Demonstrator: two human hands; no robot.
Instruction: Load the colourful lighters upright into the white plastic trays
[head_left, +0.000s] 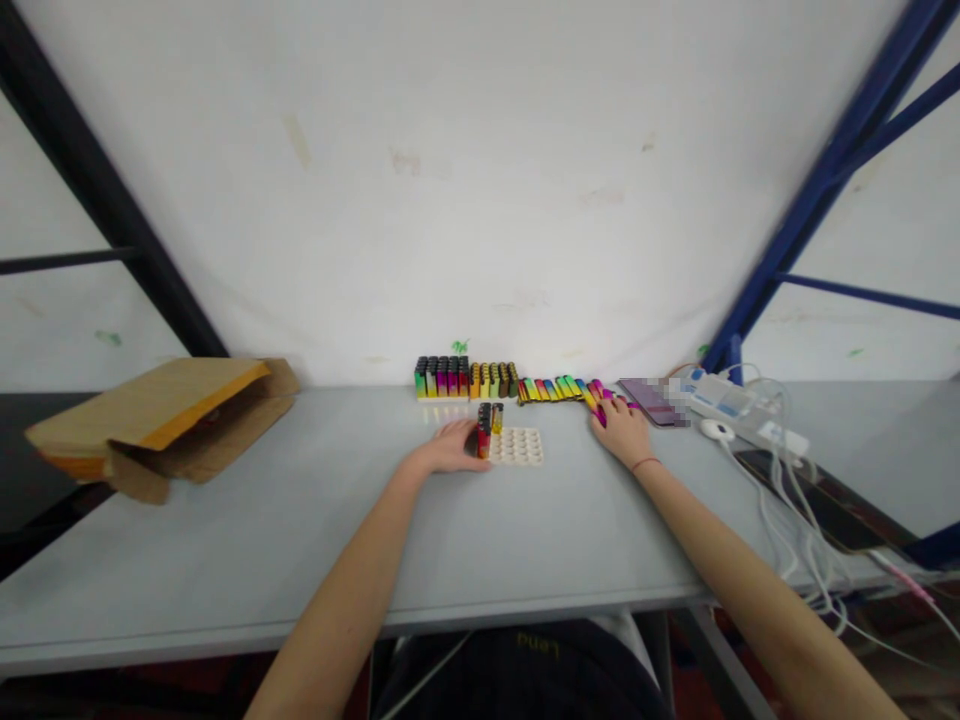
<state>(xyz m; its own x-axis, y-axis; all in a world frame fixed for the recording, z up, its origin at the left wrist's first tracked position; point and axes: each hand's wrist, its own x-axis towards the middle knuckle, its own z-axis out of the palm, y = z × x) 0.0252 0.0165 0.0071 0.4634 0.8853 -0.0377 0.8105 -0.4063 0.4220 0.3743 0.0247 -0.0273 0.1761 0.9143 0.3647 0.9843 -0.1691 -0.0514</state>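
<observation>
My left hand point(450, 450) is at the left end of a small white tray point(517, 447) with round holes, its thumb along the front and its fingers behind. At that end of the tray stand a few upright lighters, red ones point(484, 435) and a yellow one point(497, 418). Further right, my right hand point(621, 430) reaches to the end of a row of lying multicoloured lighters point(555, 389). Its fingers are closed around a purple-and-yellow lighter point(600, 413), partly covered by the hand.
Behind the tray stand filled blocks of upright lighters, dark-topped ones point(442, 378) and yellow ones point(493, 380). An open cardboard box point(172, 415) lies at left. A phone-like dark flat thing point(651, 400), a power strip point(750, 412) and tangled white cables point(784, 500) are at right.
</observation>
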